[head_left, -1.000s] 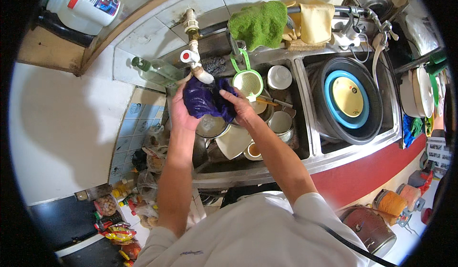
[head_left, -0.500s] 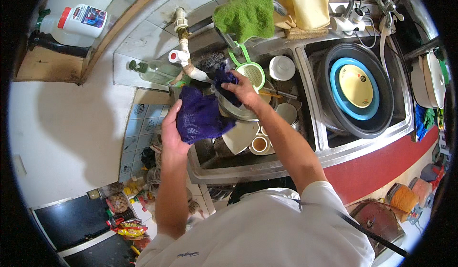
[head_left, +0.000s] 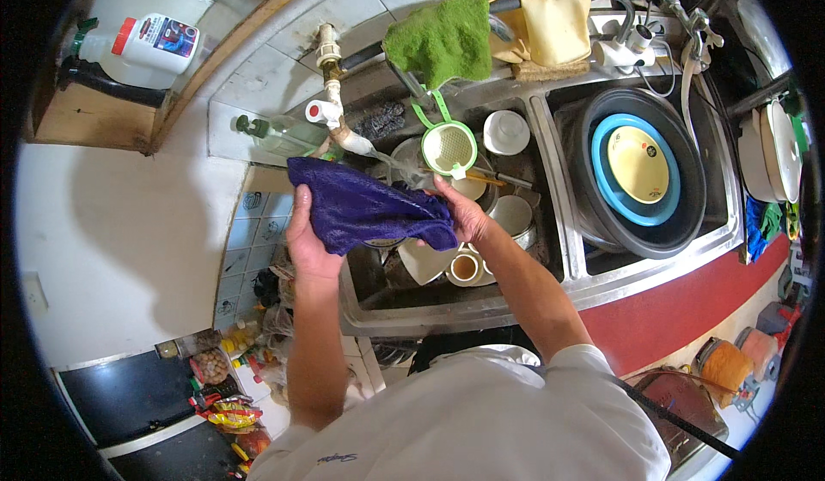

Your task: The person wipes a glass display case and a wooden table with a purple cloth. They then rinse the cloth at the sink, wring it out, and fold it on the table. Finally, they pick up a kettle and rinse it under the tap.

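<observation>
A wet dark purple cloth (head_left: 374,206) is stretched between my two hands above the left sink basin. My left hand (head_left: 311,239) grips its left end, the thumb up along the edge and most fingers hidden behind the fabric. On the other end, my right hand (head_left: 464,215) closes with the thumb uppermost. Water runs from the white tap (head_left: 348,137) just behind the cloth. Below and around it lie stacked dishes, a cup with brown liquid (head_left: 465,266), and a green-rimmed strainer (head_left: 449,148) close beyond my right hand.
The right basin holds a black tub (head_left: 696,197) with a blue bowl (head_left: 606,176) and a yellow bowl (head_left: 638,165) nested inside. Over a pipe hang a green towel (head_left: 443,39) and a yellow cloth (head_left: 554,26). A white lidded container (head_left: 507,131) stands at the basin's back.
My right hand has come down and nearer, away from the tap's stream. The purple cloth, earlier bunched at the right, is now spread out sideways between both hands.
</observation>
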### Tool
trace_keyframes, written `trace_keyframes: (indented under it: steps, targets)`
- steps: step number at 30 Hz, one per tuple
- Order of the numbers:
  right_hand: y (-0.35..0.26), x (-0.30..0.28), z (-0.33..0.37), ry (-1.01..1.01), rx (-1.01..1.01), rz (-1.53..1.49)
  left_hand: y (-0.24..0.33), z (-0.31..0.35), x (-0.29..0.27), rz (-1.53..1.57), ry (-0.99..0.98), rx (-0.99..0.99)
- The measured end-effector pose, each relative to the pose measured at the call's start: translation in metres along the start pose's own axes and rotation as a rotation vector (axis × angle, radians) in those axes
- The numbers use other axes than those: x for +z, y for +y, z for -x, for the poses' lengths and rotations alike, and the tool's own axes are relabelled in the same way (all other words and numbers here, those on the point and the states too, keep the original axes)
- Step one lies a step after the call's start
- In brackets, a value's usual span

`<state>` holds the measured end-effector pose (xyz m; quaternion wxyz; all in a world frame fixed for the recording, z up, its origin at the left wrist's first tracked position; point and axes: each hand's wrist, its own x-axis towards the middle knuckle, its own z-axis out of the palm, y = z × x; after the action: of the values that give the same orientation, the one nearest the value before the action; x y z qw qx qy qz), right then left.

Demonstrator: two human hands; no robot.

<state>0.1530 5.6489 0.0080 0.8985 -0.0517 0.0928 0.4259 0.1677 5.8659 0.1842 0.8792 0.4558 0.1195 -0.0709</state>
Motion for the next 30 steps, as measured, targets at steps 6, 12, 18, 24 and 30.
trace_keyframes:
  steps: [6, 12, 18, 24, 30]
  targets:
    - [0.003, 0.005, -0.01, -0.055, -0.097, 0.28, 0.007, -0.016, -0.004, 0.04, -0.06, 0.032]
    - [-0.05, 0.035, 0.019, 0.243, -0.105, 0.542, -0.016, -0.058, -0.11, 0.054, 0.156, -0.094]
    - [-0.112, 0.061, 0.015, 0.352, -0.273, 0.684, -0.061, -0.107, -0.108, -0.196, 0.319, -0.091]
    - [-0.104, 0.084, -0.013, 0.293, -0.482, 0.495, -0.072, -0.114, -0.103, -0.585, 0.388, 0.121]
    - [-0.083, 0.101, -0.054, 0.162, -0.447, 0.43, -0.074, -0.101, -0.12, -1.119, 0.355, 0.161]
